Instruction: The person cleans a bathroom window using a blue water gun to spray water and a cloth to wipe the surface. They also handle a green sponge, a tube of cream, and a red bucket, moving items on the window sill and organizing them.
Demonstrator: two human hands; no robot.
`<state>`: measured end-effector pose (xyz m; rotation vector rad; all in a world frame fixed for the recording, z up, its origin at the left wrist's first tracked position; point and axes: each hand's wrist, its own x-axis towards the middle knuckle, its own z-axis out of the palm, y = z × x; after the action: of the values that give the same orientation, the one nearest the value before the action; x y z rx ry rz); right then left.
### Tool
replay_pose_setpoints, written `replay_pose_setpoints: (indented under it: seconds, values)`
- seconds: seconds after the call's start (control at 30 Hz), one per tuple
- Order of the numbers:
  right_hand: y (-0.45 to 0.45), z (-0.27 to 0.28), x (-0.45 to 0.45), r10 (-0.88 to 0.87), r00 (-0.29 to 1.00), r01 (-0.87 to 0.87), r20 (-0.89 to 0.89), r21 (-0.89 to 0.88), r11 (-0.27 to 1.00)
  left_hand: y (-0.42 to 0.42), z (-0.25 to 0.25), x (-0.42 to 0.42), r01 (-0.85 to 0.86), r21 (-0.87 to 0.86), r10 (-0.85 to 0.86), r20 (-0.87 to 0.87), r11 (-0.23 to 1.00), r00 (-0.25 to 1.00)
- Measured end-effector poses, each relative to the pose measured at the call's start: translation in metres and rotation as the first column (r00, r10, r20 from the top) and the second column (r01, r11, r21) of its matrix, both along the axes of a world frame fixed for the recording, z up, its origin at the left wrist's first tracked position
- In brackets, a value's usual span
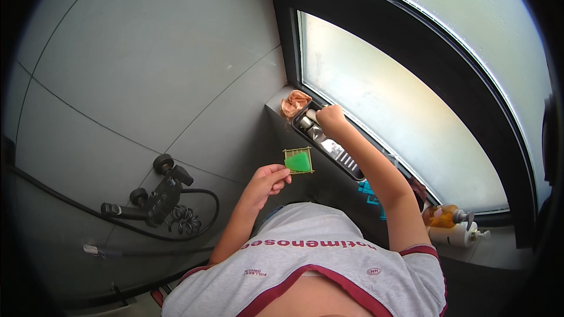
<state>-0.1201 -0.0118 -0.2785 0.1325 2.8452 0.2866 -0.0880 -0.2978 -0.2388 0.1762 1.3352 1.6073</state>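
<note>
My left hand (269, 181) holds a small bamboo soap rack (306, 150) by its near corner, with a piece of green soap (298, 162) lying on it under my thumb. To the right and farther off, my right hand (330, 118) is over the far end of a long black tray (324, 151) on the window ledge. Its fingers are curled beside a pale rounded item (312, 114); whether they grip it cannot be told. A silver-capped container (306, 123) and a shiny foil packet (331, 147) lie in the tray.
An orange crumpled cloth (295, 103) sits at the ledge corner. Right of me are a turquoise toy gun (371, 194), an amber pump bottle (442, 216) and a white pump bottle (454, 234). A black shower mixer (161, 200) with hoses juts from the left wall. A frosted window (387, 101) borders the ledge.
</note>
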Motion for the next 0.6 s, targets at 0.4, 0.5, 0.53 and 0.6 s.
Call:
replay_pose_setpoints:
  seconds: [0.4, 0.5, 0.53, 0.6]
  values:
    - [0.006, 0.008, 0.003, 0.1, 0.995, -0.099, 0.004, -0.013, 0.995, 0.003, -0.003, -0.003, -0.001, 0.008, 0.001, 0.005, 1.0, 1.0]
    - [0.013, 0.012, 0.007, 0.158, 0.983, -0.16, -0.089, -0.018, 0.987, 0.008, -0.002, -0.004, 0.016, 0.004, -0.016, 0.01, 1.0, 1.0]
    - [0.014, 0.016, 0.009, 0.179, 0.977, -0.183, -0.118, -0.026, 0.983, 0.01, -0.002, -0.005, 0.026, 0.007, -0.026, 0.011, 1.0, 1.0]
    - [0.02, 0.024, 0.013, 0.16, 0.975, -0.179, -0.154, -0.122, 0.976, 0.014, -0.001, -0.005, 0.044, 0.018, -0.044, 0.001, 0.999, 0.999]
